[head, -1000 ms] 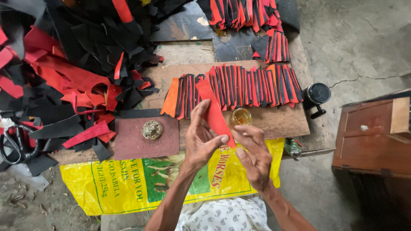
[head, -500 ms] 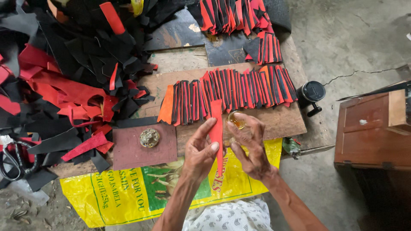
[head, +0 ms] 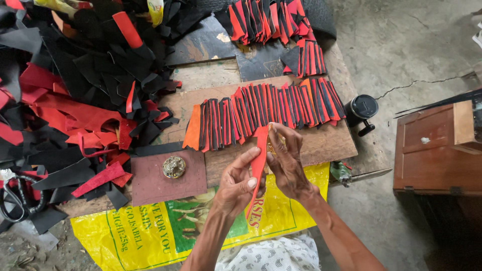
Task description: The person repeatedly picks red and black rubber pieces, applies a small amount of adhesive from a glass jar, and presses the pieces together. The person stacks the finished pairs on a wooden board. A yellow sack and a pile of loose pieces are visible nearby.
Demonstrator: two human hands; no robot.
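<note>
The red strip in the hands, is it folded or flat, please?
Folded lengthwise, it seems: the red strip looks narrow and creased, pinched between left hand and right hand.

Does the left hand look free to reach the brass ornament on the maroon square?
Probably not right away: the left hand is pinching the red strip together with the right hand. The brass ornament lies uncovered just beside it.

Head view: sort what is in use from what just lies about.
In use:
left hand and right hand, both on the red strip
row of red and black strips on the board

Lying about:
scissors
black can
wooden box
scrap pile
</note>
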